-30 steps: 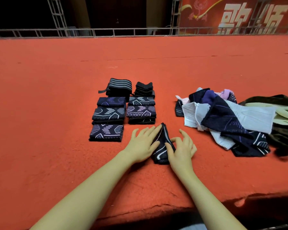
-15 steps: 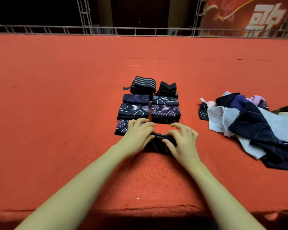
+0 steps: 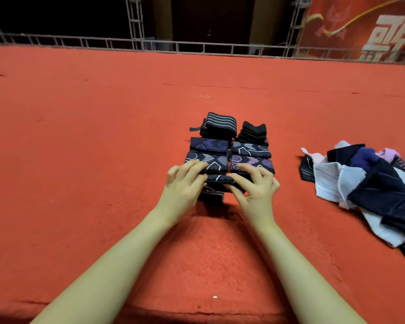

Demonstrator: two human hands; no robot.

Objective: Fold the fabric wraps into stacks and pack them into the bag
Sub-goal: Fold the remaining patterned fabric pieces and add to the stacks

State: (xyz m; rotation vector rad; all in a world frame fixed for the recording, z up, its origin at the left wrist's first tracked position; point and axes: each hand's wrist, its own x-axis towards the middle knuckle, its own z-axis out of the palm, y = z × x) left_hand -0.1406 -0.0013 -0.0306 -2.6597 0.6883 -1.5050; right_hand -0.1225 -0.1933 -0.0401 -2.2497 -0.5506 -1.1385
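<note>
Both hands, left (image 3: 182,185) and right (image 3: 255,187), pinch a folded wrap (image 3: 218,180) above the front stack (image 3: 212,196); unfolded wraps (image 3: 365,183) lie well right.

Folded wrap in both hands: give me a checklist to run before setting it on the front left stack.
1. Grip: left hand and right hand both pinch the folded wrap. Ok.
2. Fold holds: the wrap looks flat and compact between the fingers. Ok.
3. Position: the wrap sits over the front left stack, which shows just below it. Ok.
4. Edges square with the stack: hands cover most of it. Cannot tell.
5. Neighbour stacks stand tidy and undisturbed. Ok.
6. More to fold: the unfolded pile lies at right. Not ok, work remains.
</note>
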